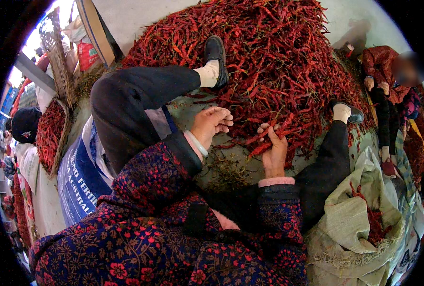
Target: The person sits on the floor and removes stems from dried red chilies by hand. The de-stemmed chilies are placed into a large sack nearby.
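A large heap of dried red chili peppers covers the floor in front of me. My right hand is at the near edge of the heap, its fingers closed around several red chilies. To its left, my left hand is raised with curled fingers over the floor, a light bangle on its wrist; whether something small is between the fingertips I cannot tell. Below and between the hands lies a scatter of greenish-brown stems on the grey floor.
My legs are spread around the near edge, one dark shoe touching the heap. An open woven sack with chilies stands at lower right, a blue and white sack at left. A basket of chilies is farther left. A co-worker sits at right.
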Demonstrator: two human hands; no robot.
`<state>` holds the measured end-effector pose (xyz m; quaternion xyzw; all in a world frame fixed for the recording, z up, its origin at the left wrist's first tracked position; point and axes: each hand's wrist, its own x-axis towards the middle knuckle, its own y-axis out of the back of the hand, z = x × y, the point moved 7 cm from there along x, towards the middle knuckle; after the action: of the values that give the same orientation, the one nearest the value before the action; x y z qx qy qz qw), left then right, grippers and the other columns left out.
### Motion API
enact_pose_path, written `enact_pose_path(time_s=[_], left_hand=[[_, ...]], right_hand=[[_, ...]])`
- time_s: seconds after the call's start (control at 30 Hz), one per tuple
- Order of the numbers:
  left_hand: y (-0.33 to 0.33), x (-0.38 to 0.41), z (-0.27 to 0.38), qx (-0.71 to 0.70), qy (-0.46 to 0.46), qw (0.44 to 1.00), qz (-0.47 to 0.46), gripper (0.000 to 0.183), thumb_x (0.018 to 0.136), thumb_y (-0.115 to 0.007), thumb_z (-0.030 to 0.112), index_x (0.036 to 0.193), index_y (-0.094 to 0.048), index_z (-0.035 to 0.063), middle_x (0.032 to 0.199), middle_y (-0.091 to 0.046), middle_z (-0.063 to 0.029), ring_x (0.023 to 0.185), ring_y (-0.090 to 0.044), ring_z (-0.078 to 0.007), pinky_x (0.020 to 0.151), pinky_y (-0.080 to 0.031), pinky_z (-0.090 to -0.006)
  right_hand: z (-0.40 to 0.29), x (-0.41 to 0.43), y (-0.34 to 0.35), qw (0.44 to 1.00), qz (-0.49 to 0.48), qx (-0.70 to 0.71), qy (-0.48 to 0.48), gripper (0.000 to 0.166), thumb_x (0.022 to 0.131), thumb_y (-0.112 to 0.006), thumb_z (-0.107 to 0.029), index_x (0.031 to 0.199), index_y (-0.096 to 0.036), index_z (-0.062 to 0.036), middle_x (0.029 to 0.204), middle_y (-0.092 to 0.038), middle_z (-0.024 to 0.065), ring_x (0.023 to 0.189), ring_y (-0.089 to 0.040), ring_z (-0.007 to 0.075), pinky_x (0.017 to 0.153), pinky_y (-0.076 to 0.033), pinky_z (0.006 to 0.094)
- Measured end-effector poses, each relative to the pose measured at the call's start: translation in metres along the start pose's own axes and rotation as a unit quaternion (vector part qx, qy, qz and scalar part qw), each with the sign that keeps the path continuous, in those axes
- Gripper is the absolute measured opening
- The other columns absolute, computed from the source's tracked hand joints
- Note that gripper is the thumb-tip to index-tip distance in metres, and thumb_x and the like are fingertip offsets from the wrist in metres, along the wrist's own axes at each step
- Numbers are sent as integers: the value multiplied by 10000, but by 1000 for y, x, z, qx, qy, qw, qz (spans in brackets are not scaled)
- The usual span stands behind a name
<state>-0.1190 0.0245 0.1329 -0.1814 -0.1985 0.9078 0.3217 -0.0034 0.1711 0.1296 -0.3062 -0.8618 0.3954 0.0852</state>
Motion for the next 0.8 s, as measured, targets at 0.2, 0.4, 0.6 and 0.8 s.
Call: enact_pose_path(time_s=[0.2,0.4,0.6,0.8], left_hand=[[-25,0,-8,17,70,995,-75,288,828,-515,239,1014,-519,19,904,-559,-70,814,-531,-152,683,-429,-276],[-29,1,-8,24,62,990,-122,219,807,-547,157,965,-544,6,868,-572,-61,730,-542,-137,635,-423,-248],[-19,3,-6,106,2,992,-74,122,784,-558,87,885,-576,20,814,-589,-54,723,-544,-115,589,-407,-228],[-20,0,-4,33,8,998,-56,148,811,-521,103,939,-549,34,853,-595,-62,765,-555,-136,639,-422,-238]], right_hand=[[15,-9,-26,988,-131,-63,-60,120,760,-549,-31,833,-459,-58,793,-593,100,667,-551,182,567,-432,283],[30,-20,-36,967,-154,-140,-146,221,736,-569,-25,940,-485,-16,775,-594,119,629,-548,179,598,-453,291],[37,-20,-29,957,-128,-182,-184,145,759,-579,-101,877,-526,-35,724,-582,72,605,-532,151,562,-432,264],[40,-19,-22,953,-101,-203,-199,113,756,-605,-159,782,-553,-62,624,-526,9,537,-471,99,479,-364,235]])
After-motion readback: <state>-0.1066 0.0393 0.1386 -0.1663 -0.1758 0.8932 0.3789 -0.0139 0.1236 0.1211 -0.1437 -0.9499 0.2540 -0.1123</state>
